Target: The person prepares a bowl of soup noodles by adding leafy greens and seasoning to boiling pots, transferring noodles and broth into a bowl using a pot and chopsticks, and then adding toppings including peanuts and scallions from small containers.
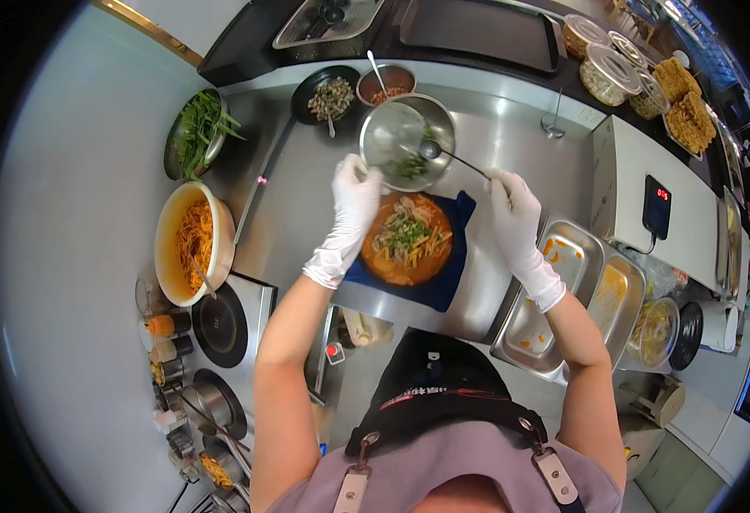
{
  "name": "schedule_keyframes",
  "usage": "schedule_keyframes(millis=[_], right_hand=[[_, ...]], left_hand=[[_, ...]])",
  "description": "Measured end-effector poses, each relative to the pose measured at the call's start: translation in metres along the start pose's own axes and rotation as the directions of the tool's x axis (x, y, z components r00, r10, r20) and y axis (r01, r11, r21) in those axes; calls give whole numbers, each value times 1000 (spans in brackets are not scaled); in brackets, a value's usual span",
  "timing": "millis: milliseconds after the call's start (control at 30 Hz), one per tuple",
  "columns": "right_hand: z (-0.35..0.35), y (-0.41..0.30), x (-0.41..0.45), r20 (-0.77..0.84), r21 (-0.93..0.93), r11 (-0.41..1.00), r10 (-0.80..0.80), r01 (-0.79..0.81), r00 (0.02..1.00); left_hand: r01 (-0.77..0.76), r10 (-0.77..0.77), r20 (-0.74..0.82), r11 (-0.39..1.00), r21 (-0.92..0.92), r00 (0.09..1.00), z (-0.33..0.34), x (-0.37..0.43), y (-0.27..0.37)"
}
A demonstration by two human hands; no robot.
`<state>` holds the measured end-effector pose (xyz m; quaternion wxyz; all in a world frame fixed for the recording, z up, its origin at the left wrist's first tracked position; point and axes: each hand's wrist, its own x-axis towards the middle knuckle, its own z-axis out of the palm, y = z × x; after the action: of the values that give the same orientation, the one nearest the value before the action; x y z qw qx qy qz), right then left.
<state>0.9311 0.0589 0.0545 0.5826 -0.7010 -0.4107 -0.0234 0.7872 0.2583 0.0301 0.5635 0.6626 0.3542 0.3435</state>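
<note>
My left hand (357, 192), in a white glove, grips the near left rim of a steel bowl (446, 125). Chopped greens (410, 167) lie inside it. A pale, translucent round patch covers its left part; I cannot tell whether this is a lid or glare. My gloved right hand (514, 208) holds a thin-handled dark spoon (430, 149), its head over the bowl. Just below, a wide bowl of orange-red soup (384, 272) sits on a dark blue cloth (436, 298). Pale strips, greyish pieces and chopped green herbs top the soup.
Behind stand a black dish of diced food (331, 99) and a small steel bowl (407, 77). Leafy greens (198, 134) and a white tub of orange shreds (221, 237) are at left. Steel pans (583, 282) and a white box (663, 205) with a lit display flank the right.
</note>
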Motion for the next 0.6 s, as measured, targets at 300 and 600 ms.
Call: schedule_keyframes(millis=[300, 600], right_hand=[[4, 94, 82, -10, 458, 663, 670, -592, 742], [0, 92, 81, -84, 382, 736, 630, -559, 772]], left_hand=[[486, -473, 113, 847, -216, 874, 129, 67, -23], [513, -527, 89, 752, -414, 845, 134, 117, -47]])
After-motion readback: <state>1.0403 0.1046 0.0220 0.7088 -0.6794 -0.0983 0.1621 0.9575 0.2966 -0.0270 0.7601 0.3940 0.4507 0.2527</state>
